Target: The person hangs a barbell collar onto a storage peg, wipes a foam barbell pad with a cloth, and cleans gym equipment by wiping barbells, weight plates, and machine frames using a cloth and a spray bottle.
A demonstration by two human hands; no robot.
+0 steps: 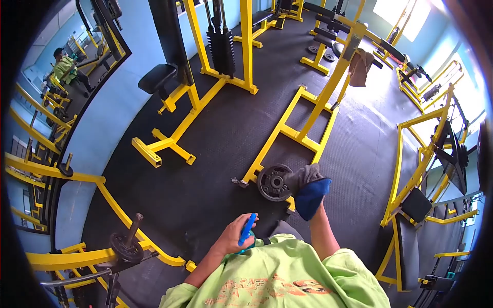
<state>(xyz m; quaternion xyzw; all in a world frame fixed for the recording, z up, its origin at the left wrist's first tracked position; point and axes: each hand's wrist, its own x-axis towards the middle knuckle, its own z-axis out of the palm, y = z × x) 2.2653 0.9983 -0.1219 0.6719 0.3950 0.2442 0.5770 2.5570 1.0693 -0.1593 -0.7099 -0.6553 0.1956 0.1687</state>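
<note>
My left hand (232, 237) is closed round what looks like a spray bottle with a blue top (247, 229) and a teal body, held close to my waist. My right arm reaches forward, and a blue and grey cloth (312, 197) covers that hand, hiding its fingers. The cloth's grey end hangs beside a dark round weight plate (268, 191); I cannot tell whether they touch. This plate is at the near end of a yellow machine frame (277, 134).
Left of me, a yellow bar carries another weight plate (126, 248). A yellow machine with a black seat (157, 78) stands ahead left, beside a wall mirror. A brown cloth (361, 66) hangs on the central post. More yellow equipment (400, 169) stands at right.
</note>
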